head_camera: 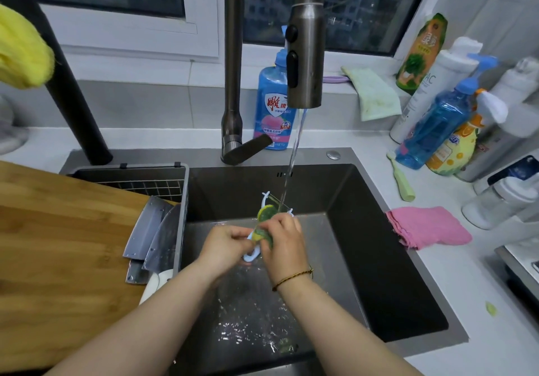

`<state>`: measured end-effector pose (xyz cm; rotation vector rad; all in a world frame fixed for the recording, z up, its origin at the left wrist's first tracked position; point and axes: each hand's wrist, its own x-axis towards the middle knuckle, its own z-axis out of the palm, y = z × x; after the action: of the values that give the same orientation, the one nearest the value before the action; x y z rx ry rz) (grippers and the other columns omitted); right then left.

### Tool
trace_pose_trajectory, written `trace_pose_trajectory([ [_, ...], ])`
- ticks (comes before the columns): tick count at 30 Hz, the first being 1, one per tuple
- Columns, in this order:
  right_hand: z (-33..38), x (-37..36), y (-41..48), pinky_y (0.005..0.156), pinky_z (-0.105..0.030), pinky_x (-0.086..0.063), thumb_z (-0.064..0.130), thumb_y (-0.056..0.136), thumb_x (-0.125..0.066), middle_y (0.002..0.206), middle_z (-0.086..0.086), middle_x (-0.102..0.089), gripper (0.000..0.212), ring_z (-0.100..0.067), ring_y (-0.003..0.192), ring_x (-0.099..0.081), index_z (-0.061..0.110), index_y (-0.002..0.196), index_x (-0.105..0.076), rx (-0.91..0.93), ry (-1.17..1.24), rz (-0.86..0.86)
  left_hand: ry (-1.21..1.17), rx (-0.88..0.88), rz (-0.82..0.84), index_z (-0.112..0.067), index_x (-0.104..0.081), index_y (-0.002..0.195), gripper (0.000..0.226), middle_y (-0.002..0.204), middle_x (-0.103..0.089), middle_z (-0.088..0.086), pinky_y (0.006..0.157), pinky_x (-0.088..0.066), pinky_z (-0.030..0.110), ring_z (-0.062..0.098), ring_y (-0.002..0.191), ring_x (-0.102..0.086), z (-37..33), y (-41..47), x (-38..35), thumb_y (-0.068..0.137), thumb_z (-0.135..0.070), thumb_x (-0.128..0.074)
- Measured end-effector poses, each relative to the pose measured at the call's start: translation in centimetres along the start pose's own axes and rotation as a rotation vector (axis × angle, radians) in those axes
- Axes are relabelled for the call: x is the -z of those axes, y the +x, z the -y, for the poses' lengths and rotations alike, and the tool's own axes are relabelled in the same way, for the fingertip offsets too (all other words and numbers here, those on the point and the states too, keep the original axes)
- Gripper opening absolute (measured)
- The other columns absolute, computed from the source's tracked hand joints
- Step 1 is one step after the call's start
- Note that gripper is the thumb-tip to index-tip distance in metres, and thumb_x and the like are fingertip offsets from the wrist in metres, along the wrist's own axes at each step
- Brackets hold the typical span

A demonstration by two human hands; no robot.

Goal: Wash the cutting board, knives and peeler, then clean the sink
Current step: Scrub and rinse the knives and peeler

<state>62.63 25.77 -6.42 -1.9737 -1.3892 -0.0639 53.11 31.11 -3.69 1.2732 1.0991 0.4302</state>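
Both hands — left hand [226, 243], right hand [287, 237] — scrub peeler [253, 254].

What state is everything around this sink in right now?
Faucet: running.
Peeler: held under the stream, sponge wrapped round it.
Left hand: grips peeler.
Right hand: grips sponge.
Knives: lying at the board's edge.
Sink: wet.
Pink cloth: folded on counter.

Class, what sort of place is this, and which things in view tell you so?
Most likely a home kitchen. A sink under a running tap, a dish soap bottle behind it, and a cutting board with knives beside it; the left hand holds a peeler, the right hand a sponge.
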Motion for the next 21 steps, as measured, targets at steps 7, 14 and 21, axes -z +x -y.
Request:
trace_pose_trajectory([
  [7, -0.8, 0.8, 1.5, 0.049, -0.026, -0.042, 0.003, 0.054, -0.065, 0.064, -0.013, -0.056, 0.006, -0.03, 0.062, -0.055, 0.005, 0.059, -0.064, -0.073, 0.022, -0.056, -0.013, -0.002, 0.017, 0.001, -0.067, 0.103, 0.026, 0.067, -0.064, 0.002, 0.046, -0.05, 0.014, 0.008, 0.054, -0.059, -0.5, -0.1, -0.4, 0.081, 0.011, -0.057],
  [14, -1.9, 1.2, 0.9, 0.064, -0.016, -0.037, 0.009, 0.07, -0.059, 0.073, -0.013, -0.057, 0.011, -0.019, 0.079, -0.05, 0.005, 0.072, -0.069, -0.05, 0.013, -0.025, -0.052, 0.007, 0.019, 0.0, -0.066, 0.103, 0.026, 0.065, -0.063, -0.001, 0.045, -0.05, 0.013, 0.002, 0.046, -0.058, -0.4, -0.4, -0.6, 0.081, 0.01, -0.058],
  [21, -1.0, 1.4, 0.0, 0.056, -0.013, -0.037, 0.024, 0.068, -0.055, 0.068, -0.004, -0.056, 0.017, -0.009, 0.073, -0.043, 0.013, 0.068, -0.068, 0.111, -0.017, -0.011, -0.104, 0.018, 0.015, -0.01, -0.068, 0.079, 0.024, 0.051, -0.065, -0.009, 0.044, -0.049, 0.013, 0.002, 0.049, -0.06, -0.4, -0.6, -0.3, 0.082, 0.01, -0.056],
])
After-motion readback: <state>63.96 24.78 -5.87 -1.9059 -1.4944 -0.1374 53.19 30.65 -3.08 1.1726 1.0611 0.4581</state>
